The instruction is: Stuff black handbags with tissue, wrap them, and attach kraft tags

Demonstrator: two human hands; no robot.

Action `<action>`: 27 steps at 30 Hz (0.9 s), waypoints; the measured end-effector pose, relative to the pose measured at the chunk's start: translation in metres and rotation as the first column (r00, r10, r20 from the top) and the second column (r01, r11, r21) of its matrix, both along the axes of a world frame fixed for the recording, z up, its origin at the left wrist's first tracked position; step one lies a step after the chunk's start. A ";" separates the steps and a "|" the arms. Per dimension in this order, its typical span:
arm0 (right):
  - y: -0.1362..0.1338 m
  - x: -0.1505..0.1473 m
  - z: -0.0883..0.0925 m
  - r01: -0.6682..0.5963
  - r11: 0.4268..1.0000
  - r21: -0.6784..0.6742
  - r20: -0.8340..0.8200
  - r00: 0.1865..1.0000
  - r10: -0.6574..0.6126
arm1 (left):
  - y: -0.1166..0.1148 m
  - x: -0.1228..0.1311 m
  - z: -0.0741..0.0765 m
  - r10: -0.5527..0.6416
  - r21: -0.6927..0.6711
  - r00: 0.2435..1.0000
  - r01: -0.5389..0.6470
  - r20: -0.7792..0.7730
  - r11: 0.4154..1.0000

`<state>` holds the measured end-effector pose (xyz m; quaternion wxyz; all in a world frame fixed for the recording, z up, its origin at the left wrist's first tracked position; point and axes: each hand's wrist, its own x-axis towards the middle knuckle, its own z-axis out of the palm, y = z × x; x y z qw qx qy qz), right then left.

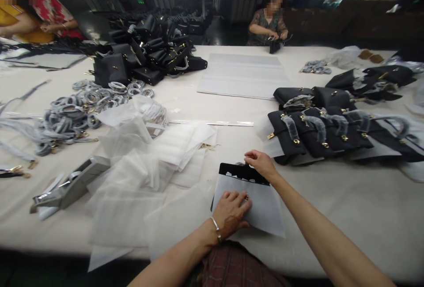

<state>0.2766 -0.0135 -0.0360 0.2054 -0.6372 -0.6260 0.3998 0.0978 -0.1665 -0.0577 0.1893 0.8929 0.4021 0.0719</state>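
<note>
A black handbag lies in front of me near the table's front edge, with bits of white stuffing showing along its opening. A white foam sheet covers most of its front. My left hand rests flat on this sheet, fingers spread, beside a small gold clasp. At the bag's far edge, my right hand pinches the black flap between thumb and fingers. The bag's underside and much of its body are hidden.
Finished-looking black handbags stand in a row at right. Loose foam sheets, a tape dispenser and wrapped straps lie at left. A bag pile and a grey board are farther back. A co-worker sits opposite.
</note>
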 end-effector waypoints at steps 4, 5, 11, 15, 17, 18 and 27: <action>-0.052 -0.003 0.020 -0.070 0.996 0.061 0.036 0.997 0.068 | 0.000 0.002 -0.005 0.014 0.021 1.000 -0.014 0.013 1.000; -0.069 -0.002 0.022 -0.088 0.992 0.096 0.037 0.996 0.085 | 0.000 0.002 -0.005 0.016 0.027 1.000 -0.017 0.017 0.999; -0.127 0.002 0.000 0.075 0.981 0.181 -0.063 0.996 -0.064 | -0.002 0.000 -0.011 0.002 0.071 0.999 -0.005 0.047 0.997; -0.134 0.003 -0.018 0.055 0.967 0.247 -0.086 0.996 -0.035 | -0.003 0.000 -0.021 0.070 0.073 0.993 -0.077 0.094 0.994; -0.138 0.005 -0.022 -0.009 0.944 0.330 -0.059 0.998 0.030 | -0.003 0.001 -0.025 0.083 0.087 0.990 -0.092 0.111 0.992; -0.141 0.006 -0.023 -0.043 0.927 0.372 -0.036 0.998 0.060 | -0.003 0.001 -0.026 0.074 0.101 0.990 -0.086 0.118 0.991; -0.146 0.010 -0.021 -0.312 0.796 0.519 0.160 0.950 0.268 | -0.004 0.001 -0.031 0.052 0.157 0.990 -0.072 0.128 0.985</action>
